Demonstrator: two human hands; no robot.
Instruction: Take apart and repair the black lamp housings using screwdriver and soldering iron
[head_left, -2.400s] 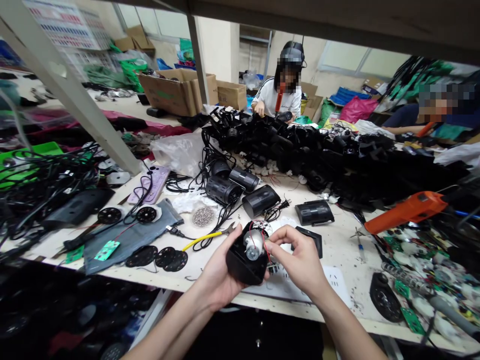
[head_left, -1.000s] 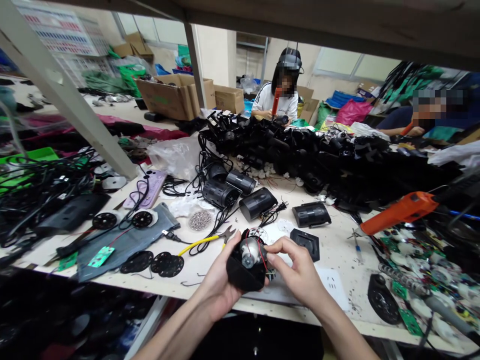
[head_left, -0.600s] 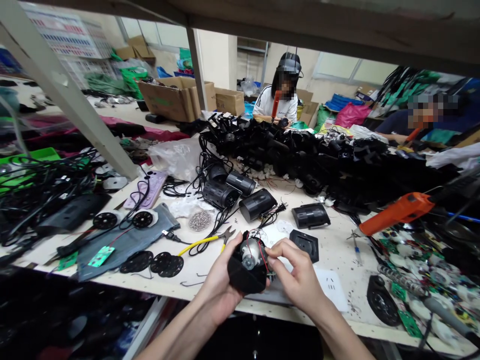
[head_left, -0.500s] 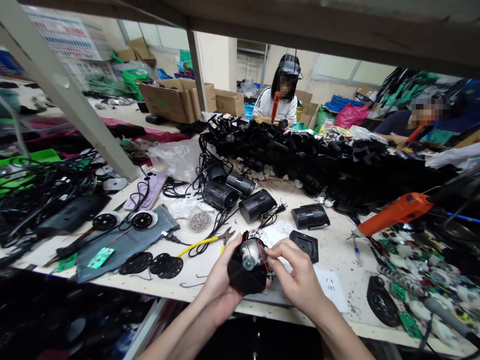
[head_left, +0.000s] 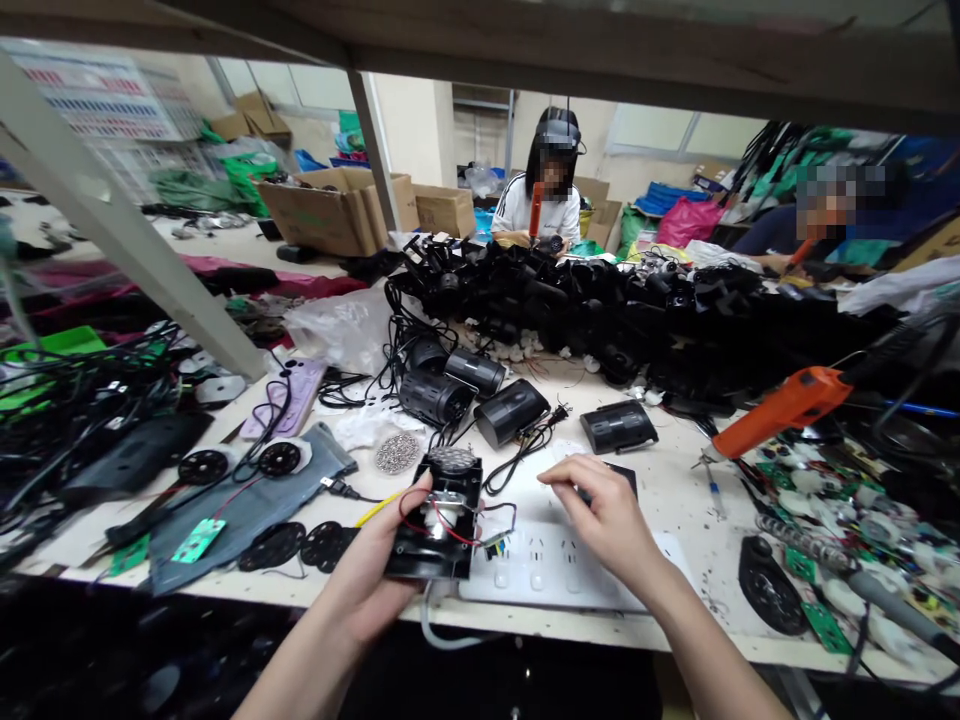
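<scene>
My left hand (head_left: 367,590) is closed around a black plastic housing (head_left: 439,520) and holds it just above the bench's front edge. A small silver motor and red and black wires show in the housing's open face. My right hand (head_left: 607,520) has come off the housing. It hovers with loosely bent fingers and nothing in them over a white power strip (head_left: 540,580). It is just in front of a black square cover (head_left: 626,472) lying on the bench.
Black cylinder housings (head_left: 510,410), a heap of screws (head_left: 397,452) and an orange power tool (head_left: 780,410) lie beyond my hands. A long pile of black parts (head_left: 637,310) crosses the bench. Two people (head_left: 540,195) (head_left: 817,215) work on the far side. A slanted post (head_left: 127,230) stands left.
My left hand has turned the housing and carried it left and lower. My right hand let go of it and moved right over the power strip. The view shifted slightly.
</scene>
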